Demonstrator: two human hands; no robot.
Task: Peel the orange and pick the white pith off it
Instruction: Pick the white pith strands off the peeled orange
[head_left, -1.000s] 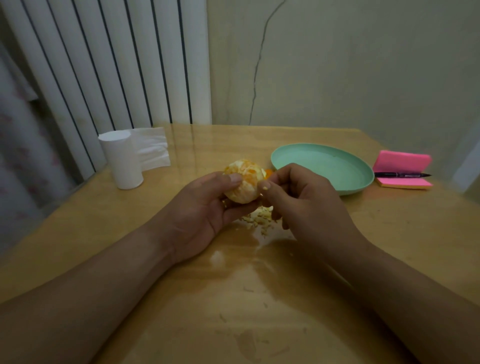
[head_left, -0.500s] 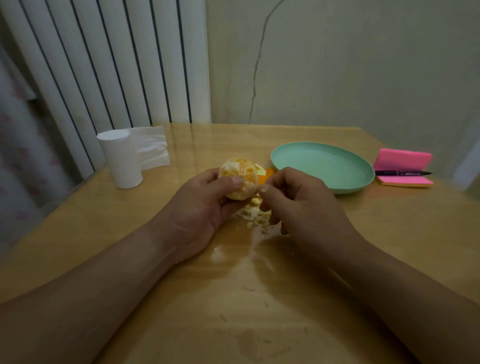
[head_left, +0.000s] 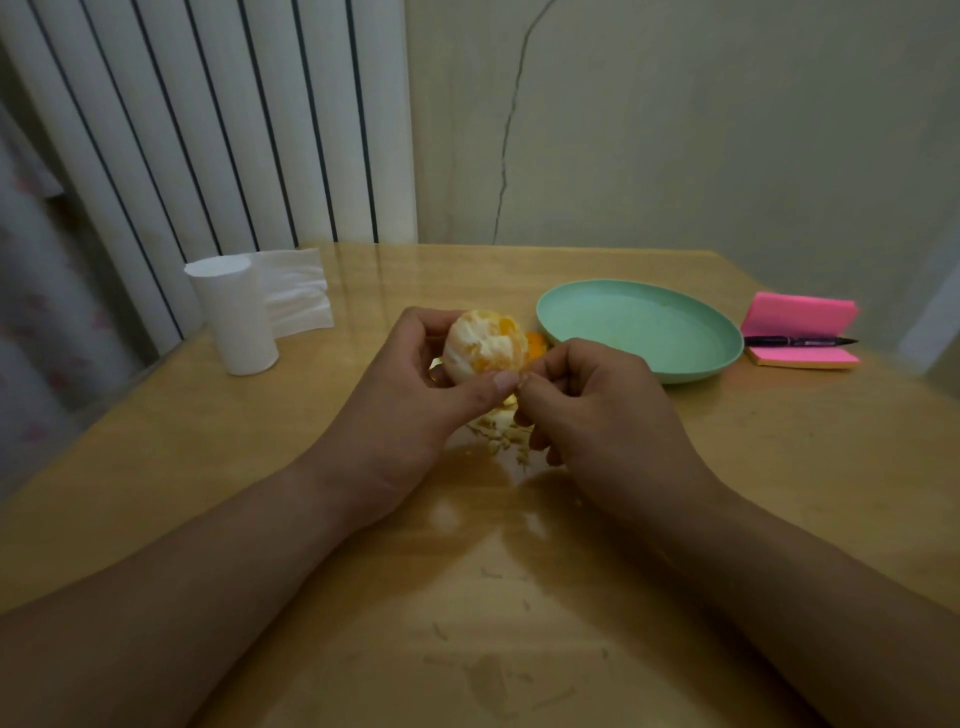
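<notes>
The peeled orange (head_left: 485, 345), mostly covered in white pith with orange flesh showing in patches, is held above the table in my left hand (head_left: 415, 395), fingers and thumb curled round it. My right hand (head_left: 587, 405) is right beside it, thumb and forefinger pinched together at the orange's lower right edge; whether they hold a shred of pith is too small to tell. A heap of pith and peel scraps (head_left: 501, 426) lies on the table under both hands. A bit of orange peel (head_left: 536, 343) shows behind the fruit.
A mint-green plate (head_left: 639, 332) sits to the right of the hands. Further right lies a pink sticky-note pad (head_left: 800, 332) with a black pen (head_left: 800, 341) across it. A white paper roll (head_left: 234, 312) stands at the left. Small scraps dot the wooden table (head_left: 519, 649) near me.
My left hand has turned the orange and lifted it slightly, showing a more pith-covered side. My right hand's pinch has shifted to the fruit's lower right edge.
</notes>
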